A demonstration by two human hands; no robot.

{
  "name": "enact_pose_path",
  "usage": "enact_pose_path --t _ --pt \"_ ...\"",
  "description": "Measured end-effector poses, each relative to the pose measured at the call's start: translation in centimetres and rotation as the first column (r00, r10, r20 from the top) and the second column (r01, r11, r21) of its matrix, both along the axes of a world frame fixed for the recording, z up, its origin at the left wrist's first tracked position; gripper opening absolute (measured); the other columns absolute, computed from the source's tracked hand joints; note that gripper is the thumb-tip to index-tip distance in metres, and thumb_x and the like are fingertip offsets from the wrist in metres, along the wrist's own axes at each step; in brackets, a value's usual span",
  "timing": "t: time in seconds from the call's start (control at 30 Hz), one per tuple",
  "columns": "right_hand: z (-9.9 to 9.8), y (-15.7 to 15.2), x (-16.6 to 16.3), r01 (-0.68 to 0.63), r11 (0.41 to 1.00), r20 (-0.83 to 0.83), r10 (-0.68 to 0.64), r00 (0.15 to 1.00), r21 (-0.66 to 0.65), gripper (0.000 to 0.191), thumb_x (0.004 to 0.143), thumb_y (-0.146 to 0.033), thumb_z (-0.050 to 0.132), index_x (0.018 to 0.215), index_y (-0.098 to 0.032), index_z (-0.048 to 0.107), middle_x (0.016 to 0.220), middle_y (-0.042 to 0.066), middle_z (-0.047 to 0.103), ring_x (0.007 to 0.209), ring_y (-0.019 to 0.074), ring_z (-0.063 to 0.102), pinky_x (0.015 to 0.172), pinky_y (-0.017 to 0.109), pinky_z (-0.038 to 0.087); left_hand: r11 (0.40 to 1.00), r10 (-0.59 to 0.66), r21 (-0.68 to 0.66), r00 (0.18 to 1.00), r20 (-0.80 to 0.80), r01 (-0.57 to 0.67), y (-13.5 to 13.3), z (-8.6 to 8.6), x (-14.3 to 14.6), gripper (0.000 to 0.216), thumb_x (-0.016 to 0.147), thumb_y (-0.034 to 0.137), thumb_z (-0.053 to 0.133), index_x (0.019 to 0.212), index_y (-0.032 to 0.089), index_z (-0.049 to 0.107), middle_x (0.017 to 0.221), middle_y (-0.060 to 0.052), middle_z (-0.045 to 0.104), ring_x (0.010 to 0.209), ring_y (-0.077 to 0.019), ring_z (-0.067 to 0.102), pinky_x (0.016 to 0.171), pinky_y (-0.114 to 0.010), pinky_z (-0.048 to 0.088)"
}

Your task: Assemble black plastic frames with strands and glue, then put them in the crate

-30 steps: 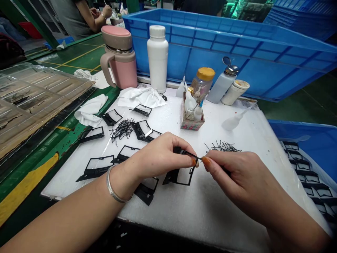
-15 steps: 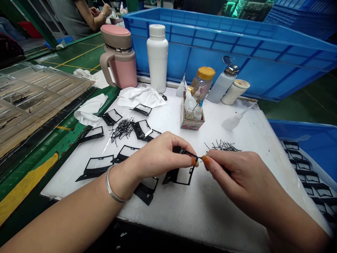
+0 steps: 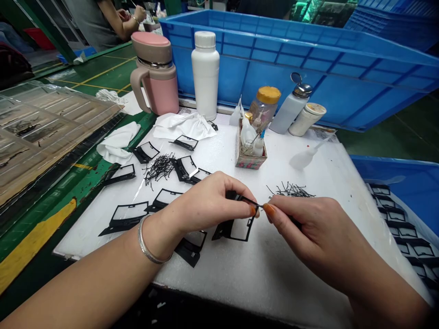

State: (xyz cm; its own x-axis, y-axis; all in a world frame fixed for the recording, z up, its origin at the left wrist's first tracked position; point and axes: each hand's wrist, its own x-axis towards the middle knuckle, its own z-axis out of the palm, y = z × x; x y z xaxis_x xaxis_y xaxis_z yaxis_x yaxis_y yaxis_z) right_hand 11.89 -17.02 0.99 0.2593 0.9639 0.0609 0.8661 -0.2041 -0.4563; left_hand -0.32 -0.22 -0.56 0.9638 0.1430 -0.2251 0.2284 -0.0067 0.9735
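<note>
My left hand (image 3: 209,203) is closed around a black plastic frame piece (image 3: 224,230) with a rectangular window, held tilted just above the white work surface (image 3: 270,278). Thumb and forefinger of my right hand (image 3: 305,224) pinch a thin black strip (image 3: 261,206) at the frame's upper right corner. Whether the strip is joined to the frame is too small to tell. Behind my right hand lies a small pile of black strips (image 3: 291,189). Several similar black frames (image 3: 125,223) are spread left of and partly beneath my left forearm, around a second strip pile (image 3: 159,169).
A small box of bottles (image 3: 250,161), a yellow-lidded jar (image 3: 264,107), a white bottle (image 3: 205,77) and a pink mug (image 3: 161,89) stand behind. A large blue crate (image 3: 291,68) borders the back. More frames fill a blue bin (image 3: 425,183) at right. Another person (image 3: 116,23) sits far left.
Almost nothing differs. Both hands keep their grip at the frame's corner, with only a very slight shift.
</note>
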Motion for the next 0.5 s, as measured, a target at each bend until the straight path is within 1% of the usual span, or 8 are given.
enact_pose_path --t 0.13,0.3,0.5 --pt "0.02 0.0 0.0 0.005 1.0 0.012 -0.006 1.0 0.015 0.037 0.095 -0.031 0.046 0.06 -0.019 0.043 0.05 -0.006 0.041 0.044 0.007 0.038 0.048 0.024 0.024 1.0 0.003 0.002 1.0 -0.002 -0.003 0.02 -0.03 0.06 0.013 0.077 0.022 0.07 0.083 0.012 0.075 0.076 -0.002 0.07 0.074 -0.0121 0.059 0.068 -0.02 0.045" --pt "0.01 0.01 -0.06 -0.005 1.0 0.005 0.005 1.0 0.003 0.037 0.094 -0.03 0.046 0.059 -0.018 0.042 0.05 -0.006 0.041 0.044 0.0067 0.038 0.048 0.024 0.025 1.0 -0.002 0.001 1.0 -0.004 0.002 -0.01 0.02 -0.08 0.013 0.077 0.022 0.07 0.083 0.012 0.075 0.077 -0.003 0.071 0.074 -0.0126 0.059 0.068 -0.021 0.045" --pt "-0.11 -0.11 0.04 0.006 1.0 0.006 -0.006 1.0 0.03 0.037 0.094 -0.03 0.046 0.059 -0.018 0.043 0.049 -0.006 0.04 0.043 0.0063 0.038 0.047 0.023 0.025 1.0 0.003 0.01 1.0 -0.006 -0.002 0.0 0.02 -0.07 0.014 0.076 0.023 0.07 0.083 0.012 0.075 0.077 -0.003 0.07 0.073 -0.0132 0.059 0.067 -0.021 0.045"
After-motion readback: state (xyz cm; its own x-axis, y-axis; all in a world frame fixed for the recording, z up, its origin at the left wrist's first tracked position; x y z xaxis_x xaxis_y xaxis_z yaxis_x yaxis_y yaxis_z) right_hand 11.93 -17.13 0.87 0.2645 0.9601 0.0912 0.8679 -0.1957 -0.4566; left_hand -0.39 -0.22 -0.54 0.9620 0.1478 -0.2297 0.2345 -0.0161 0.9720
